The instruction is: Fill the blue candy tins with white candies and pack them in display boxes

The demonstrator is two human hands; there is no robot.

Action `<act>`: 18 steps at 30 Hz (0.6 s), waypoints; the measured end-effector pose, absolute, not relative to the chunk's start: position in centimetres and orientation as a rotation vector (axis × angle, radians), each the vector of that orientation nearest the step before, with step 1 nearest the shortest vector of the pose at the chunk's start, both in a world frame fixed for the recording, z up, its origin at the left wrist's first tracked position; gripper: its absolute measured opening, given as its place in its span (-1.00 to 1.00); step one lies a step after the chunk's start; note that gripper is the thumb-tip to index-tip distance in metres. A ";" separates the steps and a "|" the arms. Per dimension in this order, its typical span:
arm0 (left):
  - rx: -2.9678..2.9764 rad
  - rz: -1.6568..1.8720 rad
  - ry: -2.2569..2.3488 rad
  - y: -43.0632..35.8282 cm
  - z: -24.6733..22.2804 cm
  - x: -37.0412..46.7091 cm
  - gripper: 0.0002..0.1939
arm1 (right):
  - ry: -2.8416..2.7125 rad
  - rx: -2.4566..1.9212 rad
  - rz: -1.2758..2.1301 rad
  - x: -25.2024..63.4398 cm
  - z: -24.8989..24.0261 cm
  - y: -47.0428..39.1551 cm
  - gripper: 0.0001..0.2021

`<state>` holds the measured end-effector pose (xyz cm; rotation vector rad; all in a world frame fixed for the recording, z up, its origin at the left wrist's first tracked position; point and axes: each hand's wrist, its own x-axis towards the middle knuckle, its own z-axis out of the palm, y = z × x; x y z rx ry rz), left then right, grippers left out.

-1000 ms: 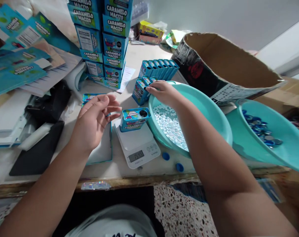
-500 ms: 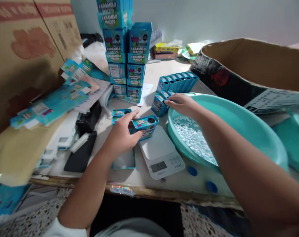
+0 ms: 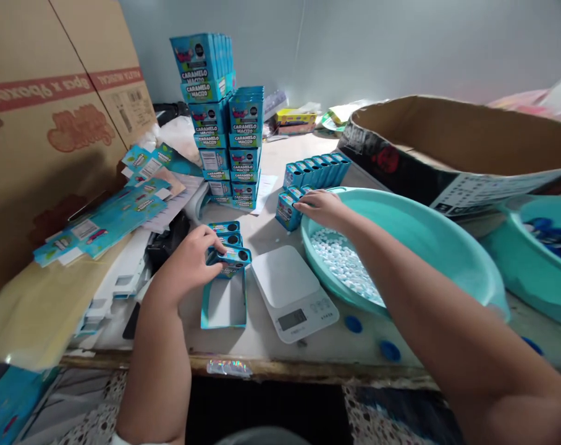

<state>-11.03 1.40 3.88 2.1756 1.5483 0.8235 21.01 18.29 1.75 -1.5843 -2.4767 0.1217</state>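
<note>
My left hand grips a small blue candy box between thumb and fingers. That box is at the open display tray, in whose far end more such boxes stand. The near end of the tray shows its bare bottom. My right hand reaches over the basin, its fingers closed on a candy box in a short group; the fingertips are partly hidden. Right of the tray lies a white kitchen scale with nothing on its plate. White candies lie in the turquoise basin.
Stacked filled trays rise at the back, with a row of candy boxes right of them. Cardboard boxes flank the table. Flattened blue cartons lie left. Blue caps sit near the front edge; a second tub stands right.
My left hand has carried the candy box left, off the scale, to the display tray. My right hand stays at the short group of boxes. The view has shifted slightly.
</note>
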 end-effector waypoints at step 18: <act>2.116 0.754 1.661 1.5 3.0 -11.0 -0.86 | -2.272 -1.731 0.227 19.2 2.5 17.1 -0.70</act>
